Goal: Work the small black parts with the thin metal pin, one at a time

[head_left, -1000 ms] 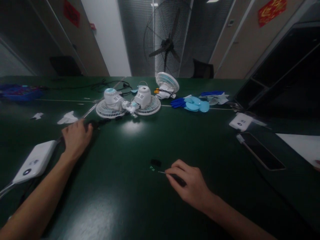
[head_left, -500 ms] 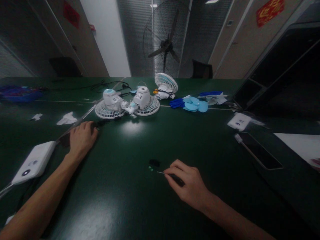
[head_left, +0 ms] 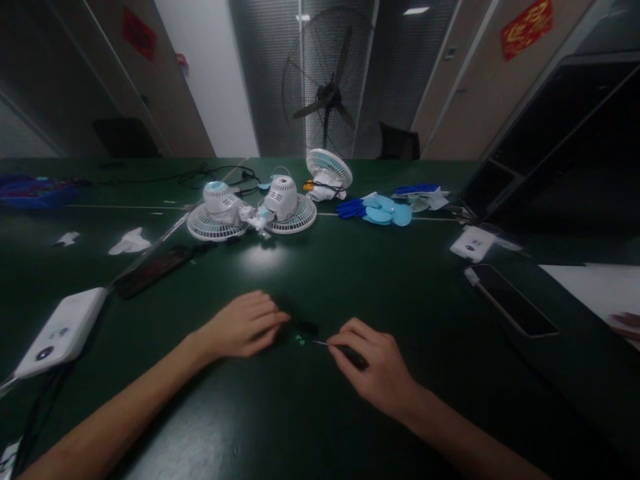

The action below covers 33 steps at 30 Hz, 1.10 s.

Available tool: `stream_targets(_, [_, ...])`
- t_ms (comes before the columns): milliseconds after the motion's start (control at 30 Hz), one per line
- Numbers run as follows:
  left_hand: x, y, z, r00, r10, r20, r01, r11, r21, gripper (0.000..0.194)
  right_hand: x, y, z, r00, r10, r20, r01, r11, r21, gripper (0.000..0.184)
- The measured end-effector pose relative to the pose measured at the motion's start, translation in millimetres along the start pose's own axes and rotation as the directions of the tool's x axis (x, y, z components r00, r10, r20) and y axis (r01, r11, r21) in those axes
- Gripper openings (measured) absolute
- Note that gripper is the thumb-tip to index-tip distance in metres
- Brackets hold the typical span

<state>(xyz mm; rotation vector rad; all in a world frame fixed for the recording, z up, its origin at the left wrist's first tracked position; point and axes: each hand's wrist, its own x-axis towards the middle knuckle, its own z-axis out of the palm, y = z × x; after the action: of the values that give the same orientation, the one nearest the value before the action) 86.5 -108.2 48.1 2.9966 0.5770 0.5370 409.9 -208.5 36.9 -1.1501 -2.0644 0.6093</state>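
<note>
My right hand (head_left: 377,367) is closed around a small screwdriver (head_left: 356,357), its thin metal shaft pointing left just above the green table (head_left: 300,413). Left of the tip lies a tiny green circuit board (head_left: 300,340), with a small black piece (head_left: 306,327) right behind it. My left hand (head_left: 245,325) has its fingers drawn together, the index fingertip reaching the near side of the black piece. Whether anything is pinched there is too dark to make out.
Beyond my hands lie white fan heads (head_left: 220,217), light-blue fan blades (head_left: 387,210) and blue gloves (head_left: 351,208). A dark phone (head_left: 153,271) and a white power bank (head_left: 63,333) are at left. Another phone (head_left: 510,300) rests at right, near another person's hand (head_left: 627,321).
My left hand has left the dark phone at left and come right and nearer, beside the black piece. My right hand stays with the screwdriver. The view has shifted slightly.
</note>
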Motion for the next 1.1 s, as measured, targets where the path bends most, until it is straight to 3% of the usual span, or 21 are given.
stream_targets(67, [17.2,23.5,13.0,0.996,0.082,0.036,-0.079,0.993,-0.087,0.026,-0.2,0.6,0.0,1.000,0.005,-0.007,-0.005,1.000,-0.012,0.016])
stream_targets(133, [24.6,34.3,19.9,0.996,0.082,0.039,-0.077,0.990,-0.121,0.024,-0.2,1.0,-0.2,1.000,0.008,-0.004,-0.008,1.000,-0.010,0.017])
stream_targets(333, [21.3,28.4,20.3,0.997,0.065,0.050,-0.056,0.984,-0.170,0.019,-0.2,1.8,-0.1,1.000,0.003,0.000,-0.003,1.000,-0.013,0.016])
stream_targets(433, [24.1,29.6,20.6,0.999,-0.036,-0.006,0.033,0.955,-0.294,0.016,-0.5,2.4,0.8,1.000,0.003,0.002,-0.003,1.000,-0.018,0.015])
stream_targets(533, [28.7,33.4,21.9,0.967,-0.246,-0.072,0.181,0.855,-0.486,0.014,-0.5,2.8,1.6,1.000,0.001,-0.003,-0.001,1.000,-0.024,0.015])
stream_targets(667, [31.8,35.8,23.4,0.912,-0.410,-0.016,0.319,0.732,-0.602,0.013,0.6,2.3,1.4,1.000,0.009,0.000,-0.009,1.000,-0.024,0.015])
stream_targets(1100, [31.8,31.7,29.8,0.923,-0.380,0.054,0.328,0.706,-0.627,0.016,1.8,-0.6,-0.8,0.999,0.020,0.026,-0.020,1.000,0.011,0.016])
